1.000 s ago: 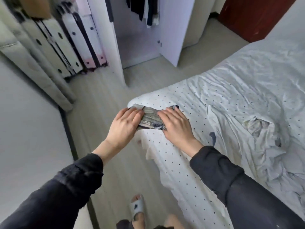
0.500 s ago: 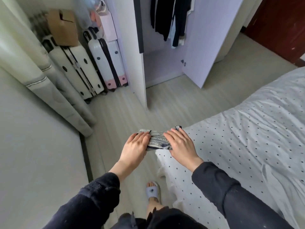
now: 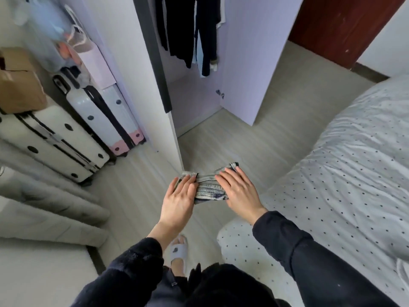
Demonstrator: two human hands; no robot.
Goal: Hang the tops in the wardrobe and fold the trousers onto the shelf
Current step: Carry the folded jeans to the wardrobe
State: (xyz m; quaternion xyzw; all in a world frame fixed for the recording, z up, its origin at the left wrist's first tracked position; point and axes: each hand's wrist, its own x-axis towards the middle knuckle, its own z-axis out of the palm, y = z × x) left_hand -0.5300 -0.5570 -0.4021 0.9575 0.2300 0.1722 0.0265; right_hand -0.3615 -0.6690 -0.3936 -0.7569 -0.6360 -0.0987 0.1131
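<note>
Folded jeans held between two hands above the floor

Sleeves of dark fabric fill the bottom of the frame, and a foot in a pale slipper (image 3: 178, 251) stands on the light wood floor (image 3: 137, 196) between them. Just above the middle of the frame, the left hand (image 3: 178, 201) and the right hand (image 3: 240, 191) carry a small folded pair of jeans (image 3: 209, 188) between them. Each hand lies over one end of the bundle with fingers straight and close together on top; the thumbs are hidden, so how they grip underneath cannot be told. The jeans are in the air over the floor, clear of the bed and short of the wardrobe.

At the right side of the frame lies the bed (image 3: 343, 185), its white sheet dotted with small dark spots and rumpled toward the upper right. At the left stand white suitcases (image 3: 55, 138) with dark spots, one with pink corners, and a cardboard box (image 3: 17, 85) rests on top of them.

At the top centre, the white wardrobe (image 3: 199, 100) stands open, with dark tops (image 3: 188, 29) hanging inside. A dark red door (image 3: 345, 25) shows in the upper right corner.
</note>
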